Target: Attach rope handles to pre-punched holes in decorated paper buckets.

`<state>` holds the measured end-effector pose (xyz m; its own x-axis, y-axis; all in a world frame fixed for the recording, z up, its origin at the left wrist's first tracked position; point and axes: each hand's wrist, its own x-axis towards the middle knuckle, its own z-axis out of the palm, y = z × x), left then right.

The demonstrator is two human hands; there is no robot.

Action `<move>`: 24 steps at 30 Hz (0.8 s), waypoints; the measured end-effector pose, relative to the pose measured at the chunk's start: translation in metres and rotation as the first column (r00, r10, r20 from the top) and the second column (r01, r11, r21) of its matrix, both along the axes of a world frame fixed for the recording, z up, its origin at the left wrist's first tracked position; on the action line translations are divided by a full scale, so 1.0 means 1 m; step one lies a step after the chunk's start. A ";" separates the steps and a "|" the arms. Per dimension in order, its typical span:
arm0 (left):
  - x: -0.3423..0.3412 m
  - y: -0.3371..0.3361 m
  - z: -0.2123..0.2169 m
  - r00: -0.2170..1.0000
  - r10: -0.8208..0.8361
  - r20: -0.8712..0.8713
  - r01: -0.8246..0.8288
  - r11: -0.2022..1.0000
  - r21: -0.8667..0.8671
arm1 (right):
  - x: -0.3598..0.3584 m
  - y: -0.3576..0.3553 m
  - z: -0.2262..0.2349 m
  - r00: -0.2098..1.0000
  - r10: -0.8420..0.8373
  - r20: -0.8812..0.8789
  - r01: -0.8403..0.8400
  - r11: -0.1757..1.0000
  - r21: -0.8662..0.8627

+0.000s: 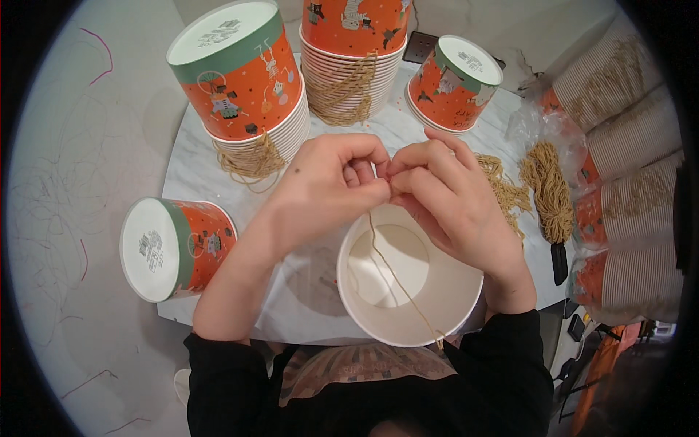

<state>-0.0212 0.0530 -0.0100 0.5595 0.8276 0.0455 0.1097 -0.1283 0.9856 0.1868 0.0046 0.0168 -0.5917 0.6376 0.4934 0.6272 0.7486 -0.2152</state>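
A paper bucket (453, 306), white inside, stands mouth up in front of me at the table's near edge. One tan cord (397, 277) runs from my fingertips down across its mouth to the near rim, where it is fastened or passes through. Above the far rim, my left hand (331, 178) pinches the cord's upper end between thumb and curled fingers. My right hand (455, 193) meets it fingertip to fingertip, also closed on the cord. The fingers hide the very end of the cord.
Stacked orange buckets (237, 95) with tan cords stand behind, beside a taller stack (349, 80). Single upturned buckets are at back right (459, 84) and left (178, 247). Cord bundles (547, 189) lie right, next to bagged bucket stacks (633, 153).
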 end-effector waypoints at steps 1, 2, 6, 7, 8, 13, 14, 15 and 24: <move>0.002 -0.002 0.001 1.000 0.002 -0.001 -0.002 1.000 0.001 | 0.000 0.001 -0.001 1.000 0.002 -0.001 -0.002 1.000 0.001; 0.003 -0.004 0.002 0.996 0.059 -0.068 -0.049 0.989 0.137 | -0.001 0.002 -0.003 1.000 -0.014 -0.003 0.014 1.000 0.007; 0.009 -0.004 -0.001 0.987 0.138 -0.082 -0.111 0.955 0.275 | 0.003 0.002 0.000 0.997 -0.080 0.019 0.079 0.997 0.022; 0.012 -0.003 -0.002 0.988 0.134 -0.083 -0.106 0.953 0.282 | 0.005 0.003 0.001 0.996 -0.085 0.017 0.084 0.996 0.029; 0.016 -0.003 -0.002 0.986 0.163 -0.037 -0.141 0.930 0.339 | 0.006 0.003 0.002 0.995 -0.102 -0.015 0.103 0.995 0.016; 0.019 0.000 -0.012 0.975 0.221 0.019 -0.199 0.830 0.521 | 0.014 0.012 -0.007 0.970 -0.134 -0.204 0.106 0.984 -0.146; 0.019 -0.001 -0.011 0.970 0.242 0.026 -0.219 0.824 0.523 | 0.015 0.012 -0.008 0.966 -0.133 -0.223 0.088 0.976 -0.200; 0.020 -0.002 -0.010 0.965 0.262 0.033 -0.240 0.819 0.522 | 0.017 0.011 -0.009 0.961 -0.132 -0.243 0.068 0.964 -0.256; 0.014 -0.003 -0.009 0.985 0.130 0.115 -0.154 0.959 0.239 | 0.023 0.013 -0.002 0.938 -0.083 -0.338 -0.043 0.936 -0.350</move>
<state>-0.0072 0.0504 -0.0186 0.4199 0.8544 0.3060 0.0502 -0.3585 0.9322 0.2099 0.0175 0.0150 -0.4121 0.8147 0.4081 0.4816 0.5749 -0.6615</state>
